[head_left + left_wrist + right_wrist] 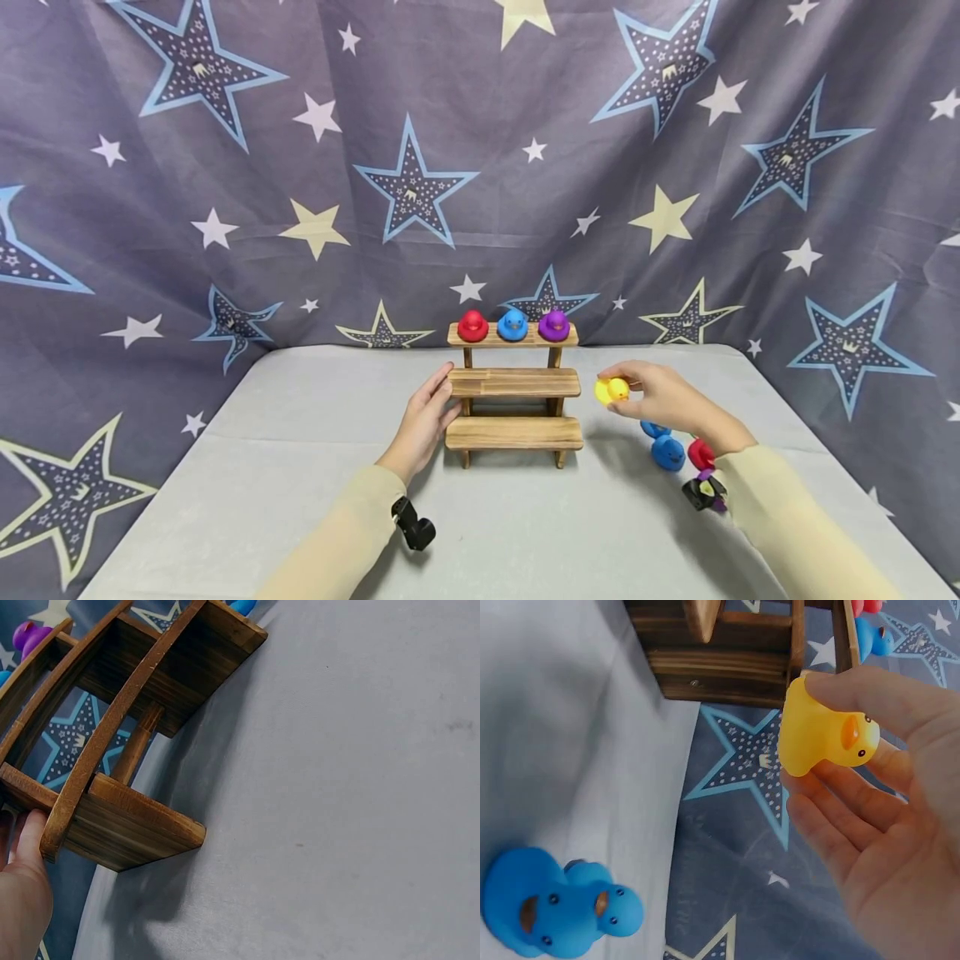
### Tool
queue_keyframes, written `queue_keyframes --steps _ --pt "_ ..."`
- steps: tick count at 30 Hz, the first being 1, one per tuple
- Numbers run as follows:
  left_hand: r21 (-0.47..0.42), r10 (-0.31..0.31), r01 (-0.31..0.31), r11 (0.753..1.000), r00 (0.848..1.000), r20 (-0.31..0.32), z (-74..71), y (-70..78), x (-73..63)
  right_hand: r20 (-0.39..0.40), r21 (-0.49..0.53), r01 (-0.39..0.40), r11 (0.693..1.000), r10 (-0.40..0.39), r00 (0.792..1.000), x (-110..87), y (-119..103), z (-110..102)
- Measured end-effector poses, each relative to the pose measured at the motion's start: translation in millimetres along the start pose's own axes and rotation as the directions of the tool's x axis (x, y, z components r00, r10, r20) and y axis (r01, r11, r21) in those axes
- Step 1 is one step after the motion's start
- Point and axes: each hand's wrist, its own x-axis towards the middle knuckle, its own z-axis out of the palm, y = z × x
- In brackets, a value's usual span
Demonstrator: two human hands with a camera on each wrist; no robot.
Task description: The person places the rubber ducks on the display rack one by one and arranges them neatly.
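Behind everything you have a star-printed grey backdrop (247, 192), and a pale grey table cover (285, 450) spreads in front of it; starting at the left, your cream left sleeve (337, 525) reaches in, with a black wrist camera (414, 527) at its cuff; your left hand (422, 421) rests against the left end of the wooden three-tier rack (513, 433), its fingers fairly straight near the middle tier (513, 382), and the left wrist view shows fingertips passing behind the side frame; the rack stands upright on the cover, and along its top tier (492, 335) you see, in a row, a red rubber duck (472, 327), a blue rubber duck (513, 325) and a purple rubber duck (554, 326); just right of the middle tier and apart from it, the yellow rubber duck (611, 390) is held in the air; your right hand (660, 393) pinches it between thumb and fingers, a narrow grip, with the duck's orange bill turned toward your palm; below that hand, on the cover, two more blue ducks (667, 452) sit close together, with another red duck (701, 454) beside them, partly hidden by your right sleeve (795, 508)
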Motion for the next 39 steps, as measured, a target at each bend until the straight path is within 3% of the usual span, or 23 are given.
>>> queue_keyframes --steps 8,20,30,39 --pt "0.002 0.003 -0.003 1.000 1.000 0.001 -0.7 -0.4 -0.5 -0.004 -0.004 0.017 1.000 -0.017 1.000 7.6 -19 4" --pt "-0.004 0.000 0.000 1.000 1.000 0.002 -0.8 -0.8 0.4 -0.044 0.050 0.122 0.991 -0.119 0.992 33.5 -40 33" --pt "-0.010 0.003 -0.003 1.000 1.000 0.004 0.0 2.0 -0.9 -0.066 0.173 0.129 0.976 -0.119 0.991 58.3 -61 60" --pt "-0.003 -0.006 0.006 1.000 1.000 -0.002 -0.6 1.8 -0.7 -0.097 0.177 0.105 0.979 -0.089 0.991 75.6 -81 83"
